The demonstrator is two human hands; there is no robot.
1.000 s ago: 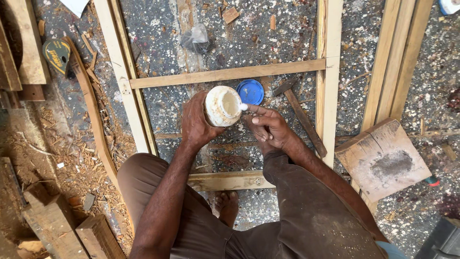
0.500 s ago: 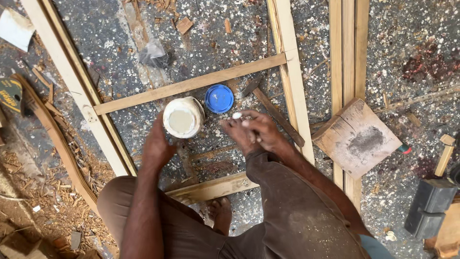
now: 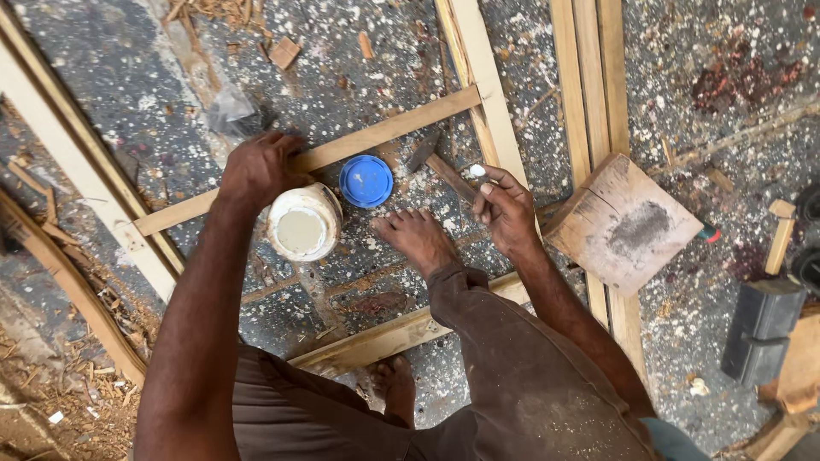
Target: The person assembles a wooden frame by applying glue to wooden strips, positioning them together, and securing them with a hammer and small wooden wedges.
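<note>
My left hand point(image 3: 256, 166) lies on a wooden crossbar point(image 3: 384, 130) of a frame on the floor, fingers curled over it. Right beside its wrist stands an open white jar of pale paste point(image 3: 303, 224), not held. The jar's blue lid point(image 3: 366, 181) lies next to it. My right hand point(image 3: 504, 209) hovers by the frame's upright slat point(image 3: 478, 68), fingers pinched together with a dab of white paste point(image 3: 477, 171) at the tips. A hammer point(image 3: 436, 160) lies between lid and right hand. My bare foot point(image 3: 418, 239) rests inside the frame.
A square wooden block point(image 3: 623, 222) sits on parallel slats point(image 3: 585, 77) at the right. Long slats point(image 3: 77, 171) run along the left, with wood shavings point(image 3: 51, 376) beyond. A dark tool point(image 3: 760, 329) lies at the right edge. A lower frame bar point(image 3: 384, 337) crosses near my knee.
My left hand has let go of the jar, now standing on the floor, and moved onto the crossbar. My right hand moved right toward the upright slat with paste on its fingertips.
</note>
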